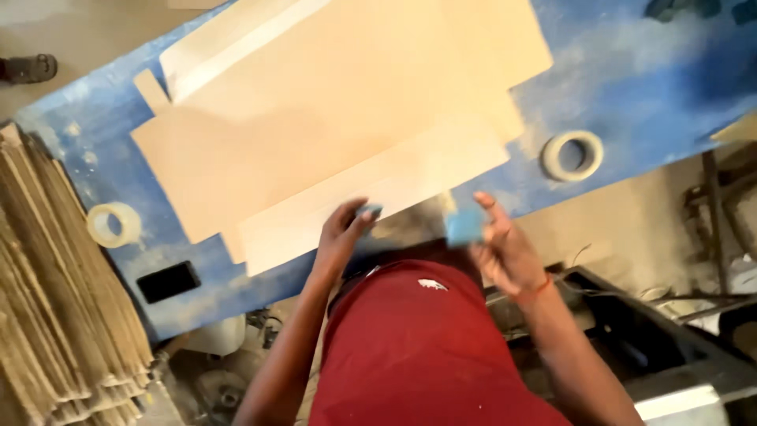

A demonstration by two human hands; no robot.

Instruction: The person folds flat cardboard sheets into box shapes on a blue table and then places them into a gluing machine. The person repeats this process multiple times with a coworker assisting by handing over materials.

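Head view looks down on a long blue surface (631, 63), dusted pale in patches and set at a slant across the frame. Most of it is covered by large flat sheets of tan cardboard (331, 102) laid overlapping one another, the nearest sheet reaching close to the person's edge. Off to the left stands a tall stack of cardboard pieces (55, 292), seen edge-on beside the surface. The person, in a red shirt (418, 355), stands at the near edge. Two rolls of tape lie on the blue: one roll (572, 155) to the right of the sheets, another roll (114, 224) to the left, well apart from each other. A small black rectangle (168, 282) lies flat below the left roll. The right hand (505, 244) is raised just off the surface's edge, fingers partly spread, pinching a small blue block (465, 226). The left hand (343, 233) rests at the near edge of the closest sheet, its fingers curled around a small dark blue-grey object (369, 211), blurred and hard to identify.
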